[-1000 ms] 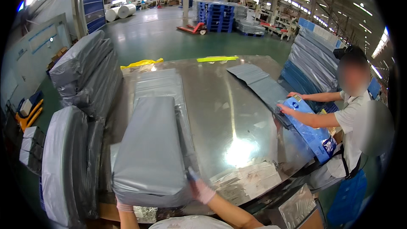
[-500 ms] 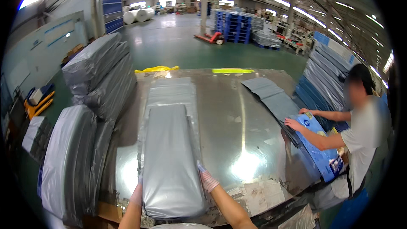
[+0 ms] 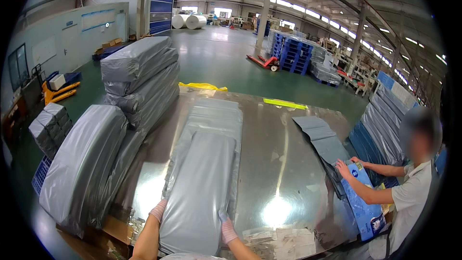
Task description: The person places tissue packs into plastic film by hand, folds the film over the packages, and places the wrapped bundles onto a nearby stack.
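Note:
A long bundle wrapped in grey plastic (image 3: pixel 199 183) lies on the metal table in front of me, its near end toward my body. Beneath and behind it, another flat grey plastic piece (image 3: pixel 216 108) shows along the far end and sides. My left hand (image 3: pixel 158 210), in a striped glove, grips the bundle's left edge, with some fingers hidden against it. At the right edge, near the closer end, my gloved right hand (image 3: pixel 226 227) holds the other side, fingertips pressed on the plastic.
Grey wrapped bundles (image 3: pixel 137 77) stand stacked at left, with a curved one (image 3: pixel 86 159) nearer. At right a co-worker (image 3: pixel 414 188) handles a blue printed package (image 3: pixel 361 202) beside a grey sheet (image 3: pixel 320 137). A yellow-green strip (image 3: pixel 285 103) lies at the table's (image 3: pixel 260 163) far edge.
My view has swung left and tilted, so the scene sits further right and leans. Both my hands stay at the bundle's sides. The co-worker's hands remain at the blue package.

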A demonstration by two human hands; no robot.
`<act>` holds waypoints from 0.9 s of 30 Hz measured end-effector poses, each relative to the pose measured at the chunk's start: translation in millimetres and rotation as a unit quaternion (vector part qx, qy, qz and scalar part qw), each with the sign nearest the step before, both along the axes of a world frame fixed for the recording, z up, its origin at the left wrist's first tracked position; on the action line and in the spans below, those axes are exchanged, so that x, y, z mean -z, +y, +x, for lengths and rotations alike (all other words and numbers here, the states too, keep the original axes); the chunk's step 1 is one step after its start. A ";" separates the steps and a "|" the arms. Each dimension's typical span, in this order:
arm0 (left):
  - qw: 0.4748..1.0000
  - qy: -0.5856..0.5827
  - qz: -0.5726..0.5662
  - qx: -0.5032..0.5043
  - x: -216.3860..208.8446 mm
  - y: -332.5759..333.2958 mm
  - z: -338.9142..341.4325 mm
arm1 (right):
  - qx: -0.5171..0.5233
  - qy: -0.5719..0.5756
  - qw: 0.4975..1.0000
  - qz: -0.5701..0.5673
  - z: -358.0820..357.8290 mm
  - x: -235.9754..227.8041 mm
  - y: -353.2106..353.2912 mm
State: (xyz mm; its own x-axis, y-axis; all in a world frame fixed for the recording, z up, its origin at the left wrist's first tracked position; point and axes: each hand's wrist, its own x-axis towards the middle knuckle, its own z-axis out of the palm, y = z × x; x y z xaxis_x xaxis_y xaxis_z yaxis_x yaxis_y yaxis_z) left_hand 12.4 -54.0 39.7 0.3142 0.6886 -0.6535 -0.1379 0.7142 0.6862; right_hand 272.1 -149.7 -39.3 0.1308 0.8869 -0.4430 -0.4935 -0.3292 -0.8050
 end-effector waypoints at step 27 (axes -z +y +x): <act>0.843 0.036 0.487 -0.226 -301.9 -156.6 -263.2 | -0.262 0.196 0.874 0.360 -230.5 -305.5 -8.5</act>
State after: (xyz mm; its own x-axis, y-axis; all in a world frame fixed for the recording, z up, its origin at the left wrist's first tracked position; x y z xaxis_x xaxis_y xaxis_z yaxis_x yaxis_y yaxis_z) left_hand -250.8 -210.6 341.6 -0.1401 0.9484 0.2846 -0.1780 -0.3068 0.9350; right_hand 41.5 -158.2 266.2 -0.4142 0.8465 0.3345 -0.7111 -0.0715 -0.6994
